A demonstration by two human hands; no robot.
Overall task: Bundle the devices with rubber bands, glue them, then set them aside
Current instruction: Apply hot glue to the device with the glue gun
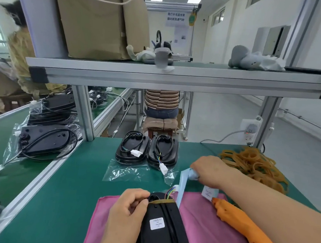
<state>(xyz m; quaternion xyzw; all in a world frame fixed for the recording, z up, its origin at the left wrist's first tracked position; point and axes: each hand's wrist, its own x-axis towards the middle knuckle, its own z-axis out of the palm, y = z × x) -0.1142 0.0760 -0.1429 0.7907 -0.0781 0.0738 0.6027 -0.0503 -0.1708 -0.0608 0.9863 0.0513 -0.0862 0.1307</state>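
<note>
A bundle of black devices [164, 226], bound by tan rubber bands at both ends, lies on a pink cloth [211, 231] in front of me. My left hand [128, 214] grips the bundle's left side near the top band. My right hand [207, 169] pinches a light blue strip [182, 187] that runs down to the bundle's top right corner. An orange glue gun [243, 224] lies on the cloth under my right forearm. A heap of tan rubber bands [253, 165] sits at the right.
Two black devices [147, 150] with looped cables rest on a clear bag at mid-table. More bagged devices [44, 141] lie on the left conveyor. A shelf [178, 75] spans overhead. A power strip [250, 130] hangs on the right post. People sit beyond.
</note>
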